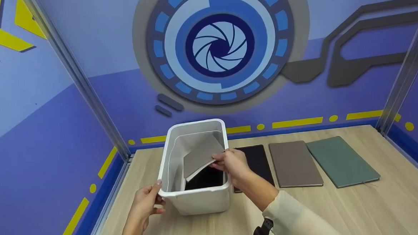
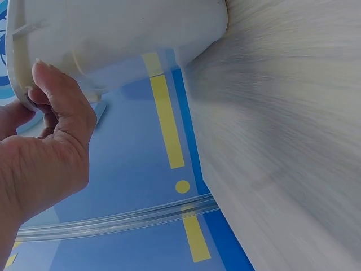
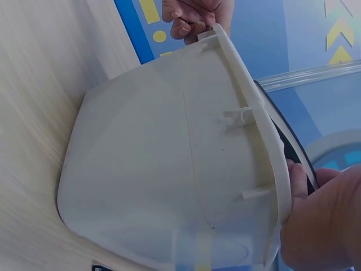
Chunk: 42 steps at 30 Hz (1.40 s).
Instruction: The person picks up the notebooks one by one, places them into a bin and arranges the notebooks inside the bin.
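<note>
A white plastic bin (image 1: 199, 203) stands on the wooden table. My left hand (image 1: 146, 202) grips its near left corner; in the left wrist view the thumb lies along the outside of the rim (image 2: 17, 73). Over the bin's right rim reaches my right hand (image 1: 236, 165), pinching a grey-brown notebook (image 1: 201, 156) by its near right edge. That notebook is tilted inside the bin, its pale page edges facing me. Below it lies a black item (image 1: 207, 179), partly covered. In the right wrist view the bin's wall (image 3: 146, 152) hides most of the notebook.
To the right of the bin lie a black notebook (image 1: 258, 159), partly behind my right arm, a brown notebook (image 1: 294, 163) and a green notebook (image 1: 343, 160). A printed blue wall (image 1: 122, 100) closes off the back, with metal posts (image 1: 81, 77) at the corners.
</note>
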{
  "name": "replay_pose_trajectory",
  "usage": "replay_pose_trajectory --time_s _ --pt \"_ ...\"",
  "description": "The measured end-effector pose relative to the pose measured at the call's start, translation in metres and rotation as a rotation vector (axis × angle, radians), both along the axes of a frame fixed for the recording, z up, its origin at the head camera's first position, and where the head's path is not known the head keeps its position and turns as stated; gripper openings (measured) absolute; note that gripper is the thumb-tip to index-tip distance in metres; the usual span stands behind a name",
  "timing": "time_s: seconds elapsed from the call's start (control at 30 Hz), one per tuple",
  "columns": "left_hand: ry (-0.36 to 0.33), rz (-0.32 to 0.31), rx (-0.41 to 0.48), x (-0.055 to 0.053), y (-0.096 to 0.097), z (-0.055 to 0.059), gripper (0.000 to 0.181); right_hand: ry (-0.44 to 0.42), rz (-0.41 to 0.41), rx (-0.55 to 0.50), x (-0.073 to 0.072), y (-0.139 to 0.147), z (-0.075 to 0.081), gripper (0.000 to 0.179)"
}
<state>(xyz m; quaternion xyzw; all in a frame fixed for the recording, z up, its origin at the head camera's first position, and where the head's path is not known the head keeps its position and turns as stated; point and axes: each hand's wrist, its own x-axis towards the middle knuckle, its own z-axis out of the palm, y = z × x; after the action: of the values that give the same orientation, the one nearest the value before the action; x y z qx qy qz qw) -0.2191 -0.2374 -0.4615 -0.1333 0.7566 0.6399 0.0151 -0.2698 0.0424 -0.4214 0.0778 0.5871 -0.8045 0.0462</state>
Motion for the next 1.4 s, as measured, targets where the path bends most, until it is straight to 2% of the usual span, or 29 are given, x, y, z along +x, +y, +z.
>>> replay_pose_trajectory --time_s 0.23,0.77,1.03,1.4 --pt "-0.004 -0.006 -0.001 -0.0019 -0.0005 0.0001 0.037 -0.019 -0.007 -0.008 -0.0053 -0.0002 0.0005 0.017" --pt "-0.016 0.003 0.001 -0.0016 -0.0014 0.0013 0.035 -0.02 0.004 -0.009 -0.0045 -0.0024 0.0028 0.023" --pt "-0.016 0.0 0.008 -0.0038 -0.0026 -0.0018 0.034 -0.024 0.028 0.0 -0.0046 -0.0019 0.0034 0.024" --pt "-0.013 -0.002 -0.034 -0.0044 -0.0016 -0.0019 0.035 -0.029 0.032 0.023 -0.0051 -0.0012 0.0015 0.025"
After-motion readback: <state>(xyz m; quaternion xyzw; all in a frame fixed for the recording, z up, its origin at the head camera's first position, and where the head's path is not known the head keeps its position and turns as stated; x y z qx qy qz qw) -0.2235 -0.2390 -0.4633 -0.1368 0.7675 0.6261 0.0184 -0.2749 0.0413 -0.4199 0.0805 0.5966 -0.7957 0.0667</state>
